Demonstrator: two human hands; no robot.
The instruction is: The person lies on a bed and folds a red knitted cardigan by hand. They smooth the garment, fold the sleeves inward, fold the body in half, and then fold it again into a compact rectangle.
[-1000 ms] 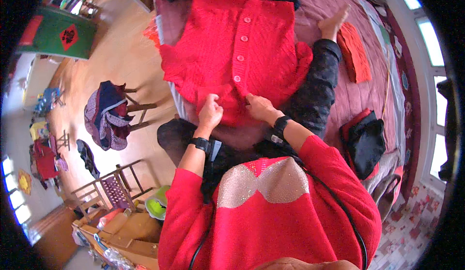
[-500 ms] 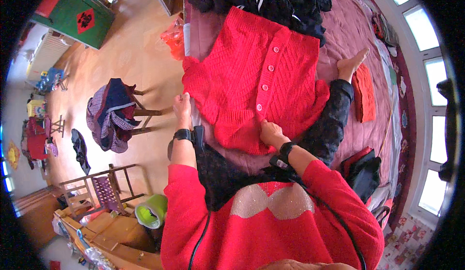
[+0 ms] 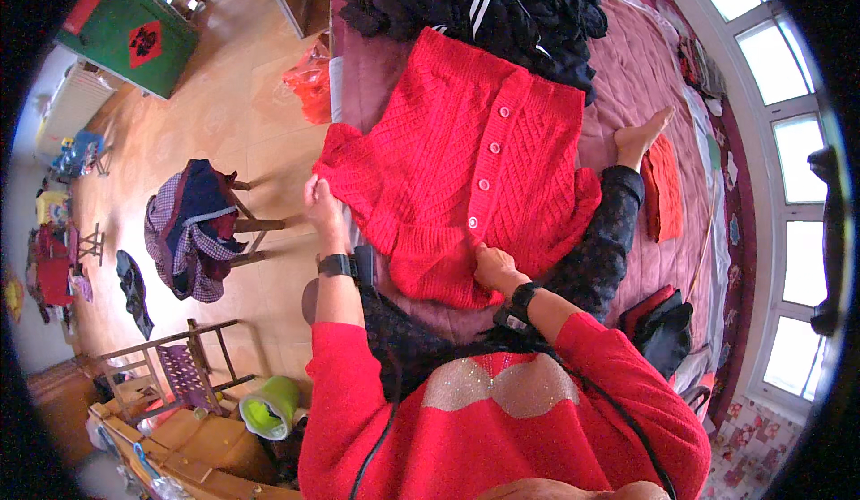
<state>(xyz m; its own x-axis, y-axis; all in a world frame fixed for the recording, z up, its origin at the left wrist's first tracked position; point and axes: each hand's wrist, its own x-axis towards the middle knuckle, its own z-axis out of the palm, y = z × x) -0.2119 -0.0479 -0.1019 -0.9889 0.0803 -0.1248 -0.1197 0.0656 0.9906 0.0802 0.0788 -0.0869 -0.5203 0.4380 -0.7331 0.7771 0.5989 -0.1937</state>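
Observation:
A red knitted cardigan point(image 3: 448, 124) with a row of pale round buttons lies spread on the pink bed cover in front of me. Its button band runs down toward my lap. At the cardigan's left edge, my left hand point(image 3: 324, 209) pinches the end of a knitted sleeve point(image 3: 339, 155). My right hand point(image 3: 495, 268) is closed on the edge of the knit just below the lowest visible button. Its fingertips are partly hidden by the hand itself.
Black clothes point(image 3: 511, 16) are heaped beyond the cardigan. Folded orange cloth point(image 3: 661, 186) lies near my bare foot on the right, with dark folded clothes point(image 3: 663, 330) nearer. Left on the floor stand a clothes-draped stool point(image 3: 193, 231), a wooden chair frame point(image 3: 188, 366) and a green bin point(image 3: 270, 406).
My left hand has shifted slightly left, drawing the sleeve end outward from the cardigan. The right hand keeps its hold near the button band. The whole view has shifted a little.

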